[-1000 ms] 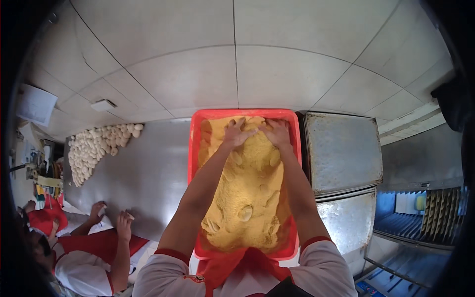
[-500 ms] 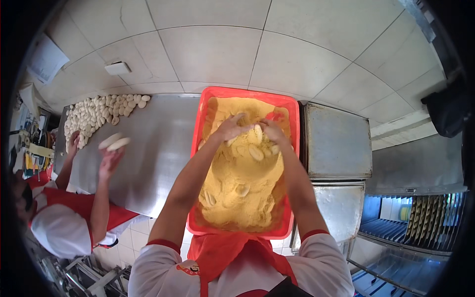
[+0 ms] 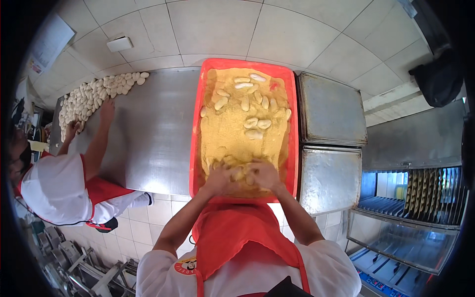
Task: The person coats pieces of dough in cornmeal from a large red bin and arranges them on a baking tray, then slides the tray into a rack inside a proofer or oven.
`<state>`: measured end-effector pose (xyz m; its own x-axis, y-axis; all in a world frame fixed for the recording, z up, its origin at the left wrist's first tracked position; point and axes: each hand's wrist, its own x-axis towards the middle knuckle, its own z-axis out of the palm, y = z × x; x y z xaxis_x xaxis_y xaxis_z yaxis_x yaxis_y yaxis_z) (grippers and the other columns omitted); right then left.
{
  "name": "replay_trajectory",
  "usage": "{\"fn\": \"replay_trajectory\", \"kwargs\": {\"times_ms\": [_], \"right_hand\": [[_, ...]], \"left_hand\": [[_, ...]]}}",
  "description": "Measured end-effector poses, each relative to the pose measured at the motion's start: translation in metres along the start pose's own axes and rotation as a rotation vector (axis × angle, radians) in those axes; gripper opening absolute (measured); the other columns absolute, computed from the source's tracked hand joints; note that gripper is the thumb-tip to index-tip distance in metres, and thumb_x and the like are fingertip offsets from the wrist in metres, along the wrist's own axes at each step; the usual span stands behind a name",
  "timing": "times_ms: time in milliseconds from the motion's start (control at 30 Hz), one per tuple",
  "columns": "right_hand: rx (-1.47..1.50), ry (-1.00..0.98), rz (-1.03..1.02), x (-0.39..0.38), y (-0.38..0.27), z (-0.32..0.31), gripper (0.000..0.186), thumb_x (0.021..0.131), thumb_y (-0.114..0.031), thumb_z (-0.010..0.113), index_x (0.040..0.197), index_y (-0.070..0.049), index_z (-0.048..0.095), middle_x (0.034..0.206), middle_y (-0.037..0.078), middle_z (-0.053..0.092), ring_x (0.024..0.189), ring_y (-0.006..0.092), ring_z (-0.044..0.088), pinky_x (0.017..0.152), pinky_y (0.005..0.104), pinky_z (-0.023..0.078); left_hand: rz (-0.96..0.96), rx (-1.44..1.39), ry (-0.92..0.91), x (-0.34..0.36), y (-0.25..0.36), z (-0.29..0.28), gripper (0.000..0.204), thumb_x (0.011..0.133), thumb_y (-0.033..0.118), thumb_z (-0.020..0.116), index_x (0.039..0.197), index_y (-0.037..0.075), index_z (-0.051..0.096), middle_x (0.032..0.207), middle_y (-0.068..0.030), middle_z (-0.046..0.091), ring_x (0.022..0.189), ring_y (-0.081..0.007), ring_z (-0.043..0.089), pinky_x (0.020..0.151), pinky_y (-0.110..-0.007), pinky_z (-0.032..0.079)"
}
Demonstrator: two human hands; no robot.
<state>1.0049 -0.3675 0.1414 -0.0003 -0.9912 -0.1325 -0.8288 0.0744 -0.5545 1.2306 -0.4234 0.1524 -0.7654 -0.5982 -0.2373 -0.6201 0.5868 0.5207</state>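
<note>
Fine yellow powder (image 3: pixel 222 141) spreads across the inside of a long red plastic tub (image 3: pixel 196 123) with rounded corners, which sits between a stainless-steel bench (image 3: pixel 158 123) on the left and worn, rectangular metal trays (image 3: pixel 331 109) on the right. Pale, oval dough pieces (image 3: pixel 251 123) lie in the powder, singly and in small clusters, mostly in the tub's far half. At the near end, the left hand (image 3: pixel 222 178) and the right hand (image 3: pixel 263 174) work side by side in the powder, fingers bent, blurred and partly hidden; I cannot tell whether either one is closed on anything. On the bench's far left part, a large heap of whitish, rounded dough lumps (image 3: pixel 94 96) lies near the off-white tiled wall (image 3: pixel 213 29), and a co-worker in a white shirt (image 3: pixel 62 185) reaches to its near edge
</note>
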Motion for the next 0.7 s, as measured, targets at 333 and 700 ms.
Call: {"fn": "replay_trajectory", "kwargs": {"times_ms": [333,700], "right_hand": [[-0.007,0.071,0.155,0.083,0.014,-0.001,0.04,0.075,-0.013,0.07,0.113,-0.008,0.06,0.112,0.018,0.062,0.105,0.0394,0.058,0.09,0.0452,0.05],[0.607,0.11,0.057,0.045,0.035,0.0,0.038,0.076,-0.002,0.064,0.114,-0.005,0.062,0.108,0.017,0.06,0.102,0.0322,0.057,0.086,0.0387,0.047]], "left_hand": [[0.193,-0.225,0.761,0.126,0.019,-0.034,0.038,0.083,0.006,0.065,0.121,0.007,0.061,0.119,-0.0202,0.059,0.105,-0.0384,0.057,0.093,-0.043,0.047],[-0.302,-1.481,0.285,0.111,-0.019,-0.045,0.03,0.083,0.008,0.056,0.113,0.006,0.055,0.111,-0.0093,0.057,0.101,-0.0247,0.06,0.084,-0.039,0.051]]}}
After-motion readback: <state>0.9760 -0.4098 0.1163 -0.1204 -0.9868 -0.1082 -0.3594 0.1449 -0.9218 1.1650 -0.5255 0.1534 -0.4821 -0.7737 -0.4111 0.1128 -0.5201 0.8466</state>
